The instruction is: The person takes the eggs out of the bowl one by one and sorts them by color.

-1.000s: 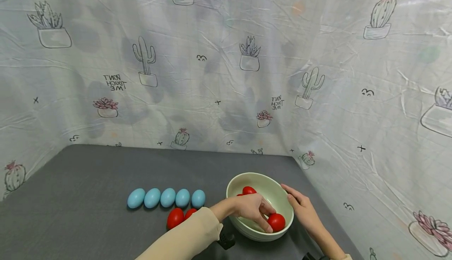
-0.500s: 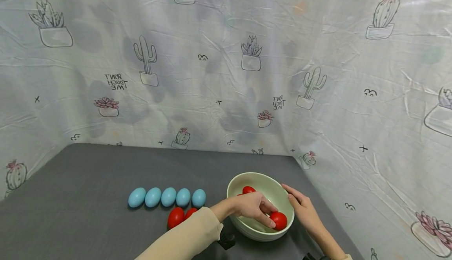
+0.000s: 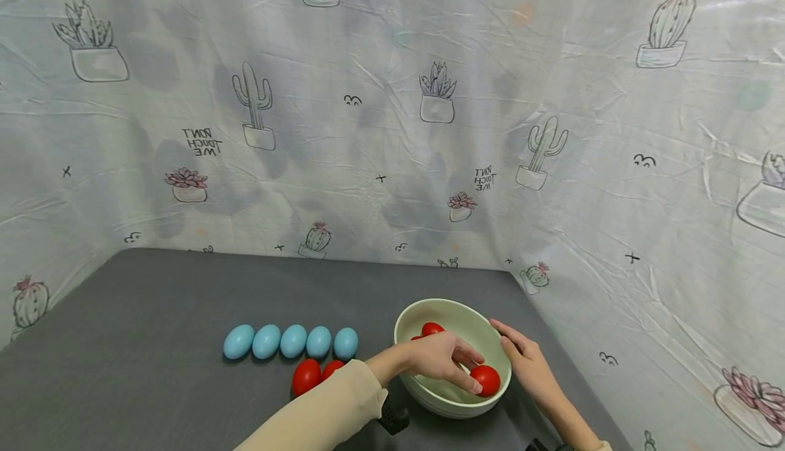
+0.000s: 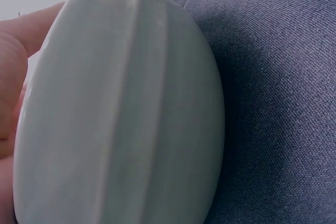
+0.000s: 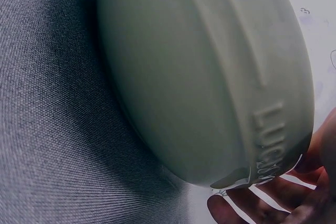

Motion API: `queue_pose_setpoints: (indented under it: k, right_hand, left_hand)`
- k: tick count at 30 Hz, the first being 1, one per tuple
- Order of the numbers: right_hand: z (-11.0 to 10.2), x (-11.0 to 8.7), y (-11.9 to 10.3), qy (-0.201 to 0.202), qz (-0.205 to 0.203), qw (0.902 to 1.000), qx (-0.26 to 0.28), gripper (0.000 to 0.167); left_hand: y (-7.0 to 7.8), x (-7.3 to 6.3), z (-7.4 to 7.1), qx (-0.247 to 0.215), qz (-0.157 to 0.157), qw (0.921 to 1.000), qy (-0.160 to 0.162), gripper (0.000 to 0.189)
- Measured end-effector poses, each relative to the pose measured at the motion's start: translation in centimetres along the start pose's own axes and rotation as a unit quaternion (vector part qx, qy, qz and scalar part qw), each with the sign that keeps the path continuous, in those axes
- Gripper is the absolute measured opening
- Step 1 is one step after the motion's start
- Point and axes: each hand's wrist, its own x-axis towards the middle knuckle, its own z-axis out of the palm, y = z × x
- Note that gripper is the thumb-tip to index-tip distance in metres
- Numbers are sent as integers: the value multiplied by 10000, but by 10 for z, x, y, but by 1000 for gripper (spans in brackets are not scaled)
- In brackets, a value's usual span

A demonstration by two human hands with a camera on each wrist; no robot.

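My left hand (image 3: pixel 438 359) reaches over the near rim of a pale green bowl (image 3: pixel 450 407). Its thumb and fingers pinch a red egg (image 3: pixel 488 381) low against the bowl's right inner wall. Partly covered by this hand, more red eggs (image 3: pixel 432 329) lie at the bowl's back left. At the right side of the bowl, my right hand (image 3: pixel 529 364) holds the rim. The ridged outside of the bowl (image 4: pixel 121 108) fills much of the left wrist view. Raised letters show on the bowl (image 5: pixel 178 77) in the right wrist view, with curled fingers (image 5: pixel 265 203) at its rim.
Several light blue eggs (image 3: pixel 294 341) form a row on the dark grey tabletop (image 3: pixel 153 315), left of the bowl. In front of them lie red eggs (image 3: pixel 306 378), partly behind the left sleeve (image 3: pixel 334 403). A cactus-print sheet (image 3: pixel 368 185) hangs around the back and sides.
The left hand and its red egg have shifted slightly right and back inside the bowl. The right hand keeps its place at the rim.
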Motion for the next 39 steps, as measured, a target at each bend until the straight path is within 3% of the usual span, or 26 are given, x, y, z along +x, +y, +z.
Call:
queue_pose_setpoints:
  k: [7,13,20,26,30,33,36,39]
  right_hand:
    - [1,1,1,47,-66,10000,-42,35]
    - [3,-1,2,78,-44,10000,-27,35]
    - [4,-1,4,113,-144,9998,-87,34]
    - [4,-1,4,117,-178,9997,-107,34]
    - [5,-1,4,118,-169,9997,-119,34]
    - [5,-1,4,91,-115,9998,-133,35]
    - [5,-1,4,102,-110,9997,-208,35]
    - [3,-3,3,146,-142,9993,-308,36]
  left_hand:
    - [-1,-1,2,-61,143,9987,489,44]
    - [-4,-1,3,-1075,-13,9941,118,37]
    - [-6,-2,2,-375,109,9992,8,39]
    - [-5,-3,2,-310,170,9994,35,39]
    - [-2,-7,0,-215,518,9976,410,39]
    - [2,-21,-5,-271,853,9920,888,39]
    - [8,-46,-12,-437,969,9822,1551,40]
    - [14,-80,-19,-542,969,9676,2269,43]
